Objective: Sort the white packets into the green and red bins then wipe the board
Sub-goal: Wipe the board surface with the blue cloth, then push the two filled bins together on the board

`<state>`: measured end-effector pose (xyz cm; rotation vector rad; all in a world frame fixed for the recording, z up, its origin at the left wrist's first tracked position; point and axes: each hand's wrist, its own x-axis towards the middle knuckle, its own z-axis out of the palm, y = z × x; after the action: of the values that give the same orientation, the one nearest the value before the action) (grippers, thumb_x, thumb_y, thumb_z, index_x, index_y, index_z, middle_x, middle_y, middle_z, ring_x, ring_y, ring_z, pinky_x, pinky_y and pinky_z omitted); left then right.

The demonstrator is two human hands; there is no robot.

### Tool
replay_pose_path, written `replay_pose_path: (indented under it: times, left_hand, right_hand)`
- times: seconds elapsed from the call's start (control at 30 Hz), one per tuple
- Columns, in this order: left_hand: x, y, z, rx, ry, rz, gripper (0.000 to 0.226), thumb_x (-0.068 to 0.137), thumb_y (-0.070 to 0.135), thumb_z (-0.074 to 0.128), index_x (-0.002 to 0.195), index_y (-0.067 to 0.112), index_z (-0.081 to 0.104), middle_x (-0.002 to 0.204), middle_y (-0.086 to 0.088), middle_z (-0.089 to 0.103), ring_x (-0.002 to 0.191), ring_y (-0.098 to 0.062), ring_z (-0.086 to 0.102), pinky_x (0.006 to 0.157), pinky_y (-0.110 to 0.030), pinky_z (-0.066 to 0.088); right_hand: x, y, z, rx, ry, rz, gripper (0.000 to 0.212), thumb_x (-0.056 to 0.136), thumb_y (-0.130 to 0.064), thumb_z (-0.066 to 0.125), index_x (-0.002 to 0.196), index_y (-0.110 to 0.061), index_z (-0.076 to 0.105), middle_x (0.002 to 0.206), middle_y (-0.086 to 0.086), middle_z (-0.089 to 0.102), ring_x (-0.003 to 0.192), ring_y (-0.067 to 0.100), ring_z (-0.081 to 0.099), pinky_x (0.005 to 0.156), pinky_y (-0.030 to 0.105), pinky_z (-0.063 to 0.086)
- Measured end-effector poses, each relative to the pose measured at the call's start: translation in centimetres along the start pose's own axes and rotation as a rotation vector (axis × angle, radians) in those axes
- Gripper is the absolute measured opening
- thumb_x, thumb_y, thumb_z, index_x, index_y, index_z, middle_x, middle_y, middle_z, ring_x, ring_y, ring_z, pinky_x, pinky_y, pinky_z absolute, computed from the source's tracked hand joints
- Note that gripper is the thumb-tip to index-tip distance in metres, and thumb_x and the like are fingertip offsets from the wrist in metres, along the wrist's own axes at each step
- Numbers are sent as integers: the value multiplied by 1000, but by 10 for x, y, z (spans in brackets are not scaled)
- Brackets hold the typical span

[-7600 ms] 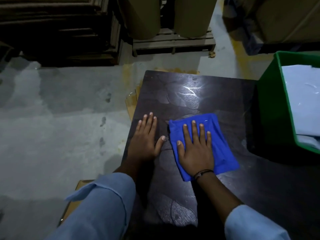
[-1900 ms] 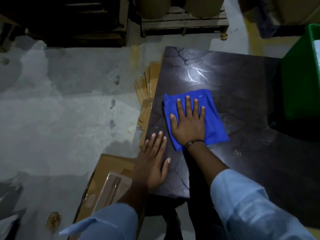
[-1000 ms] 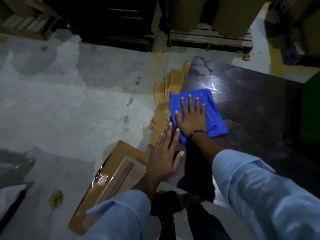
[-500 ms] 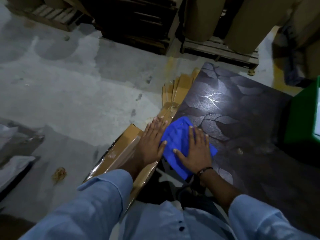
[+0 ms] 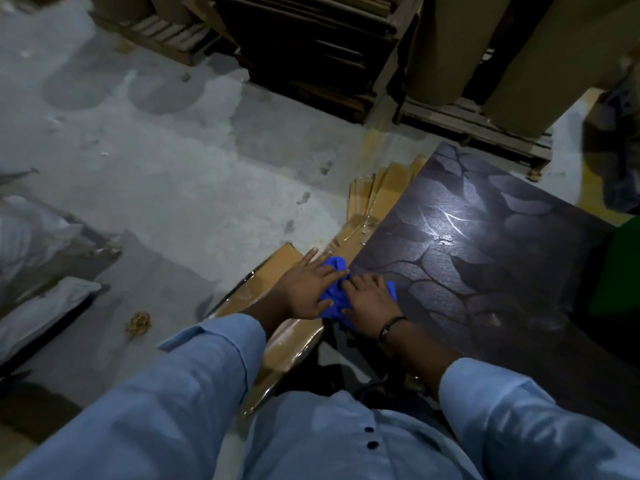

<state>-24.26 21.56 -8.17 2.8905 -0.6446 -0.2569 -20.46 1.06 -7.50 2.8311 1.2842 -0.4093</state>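
Note:
The blue cloth (image 5: 333, 293) lies bunched up at the near left corner of the dark patterned board (image 5: 485, 258). My left hand (image 5: 304, 289) lies with straight fingers against the cloth's left side, partly over a cardboard box. My right hand (image 5: 372, 301), with a dark band at the wrist, grips the cloth's right side with curled fingers. A sliver of the green bin (image 5: 625, 268) shows at the right edge. The red bin is out of view.
A cardboard box (image 5: 273, 271) and flattened cardboard sheets (image 5: 377, 192) lie on the floor by the board's left edge. White bags (image 5: 38, 237) lie at the far left. Wooden pallets (image 5: 467, 129) with brown rolls stand at the back. Concrete floor (image 5: 173, 174) stretches left.
The cloth, flat under my right hand a second ago, was dragged to the board's near left corner and bunched between both hands. My left hand moved against it. The view tilted left.

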Motion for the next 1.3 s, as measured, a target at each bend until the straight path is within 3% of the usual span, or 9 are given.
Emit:
replay_pose_path:
  times: [0.1, 0.23, 0.33, 0.43, 0.57, 0.73, 0.87, 1.1, 1.3]
  left_hand:
    - [-43, -7, 9, -88, 132, -60, 61, 88, 44, 57, 140, 13, 57, 127, -10, 68, 132, -32, 54, 123, -51, 25]
    - [-101, -7, 12, -42, 284, -307, 52, 87, 39, 55, 132, 14, 61, 113, -8, 71, 116, -32, 62, 115, -50, 37]
    - [-131, -3, 13, 29, 398, -534, 43, 88, 35, 57, 126, 17, 65, 110, -4, 73, 113, -31, 62, 112, -51, 36]
    - [-146, 4, 20, 57, 380, -671, 40, 85, 34, 59, 121, 21, 66, 104, -1, 73, 110, -29, 60, 109, -48, 37]
    - [-155, 17, 43, 0, 211, -774, 30, 81, 34, 68, 110, 24, 71, 96, -3, 75, 112, -30, 60, 107, -46, 31]
    - [-157, 28, 63, -144, 79, -920, 36, 90, 37, 62, 124, 25, 68, 118, -5, 71, 122, -31, 55, 112, -51, 33]
    - [-148, 21, 61, -111, 202, -895, 45, 87, 35, 63, 130, 21, 61, 134, -5, 61, 126, -30, 53, 113, -52, 34]
    - [-70, 10, 22, -107, 448, -695, 45, 90, 36, 59, 133, 22, 61, 138, -3, 59, 128, -27, 53, 113, -54, 35]
    - [41, 49, -29, -102, 500, -383, 44, 89, 37, 58, 131, 26, 62, 139, 3, 59, 129, -23, 51, 116, -50, 29]
  right_hand:
    - [18, -18, -4, -42, 12, -199, 59, 81, -46, 70, 127, -12, 54, 109, 10, 66, 101, 35, 57, 87, 48, 37]
    - [48, -51, -11, -101, 55, -372, 51, 78, -41, 72, 119, -18, 53, 99, 4, 71, 100, 31, 55, 98, 51, 30]
    - [68, -79, -21, -122, 189, -400, 28, 85, -21, 64, 112, -19, 55, 112, 5, 67, 116, 33, 50, 107, 54, 26]
    - [78, -99, -18, -156, 266, -425, 26, 87, -19, 57, 112, -15, 60, 127, 15, 56, 122, 39, 42, 105, 57, 34]
    - [74, -107, 12, -225, 52, -495, 29, 91, -22, 55, 118, -10, 59, 119, 17, 57, 118, 41, 46, 106, 62, 29]
    - [68, -106, 28, -190, -198, -435, 53, 98, -23, 50, 149, -14, 36, 153, 14, 39, 148, 40, 17, 121, 59, 7]
    - [68, -97, 13, -165, -119, -407, 62, 96, -26, 54, 152, -15, 32, 159, 12, 30, 150, 37, 13, 123, 56, 5]
    - [47, -36, -22, -48, 142, -184, 66, 75, -42, 71, 134, -16, 56, 141, 10, 55, 138, 37, 41, 113, 55, 30]
    - [-21, 59, -54, -31, 393, 215, 53, 73, -24, 72, 125, -14, 64, 130, 9, 63, 127, 36, 51, 107, 54, 39]
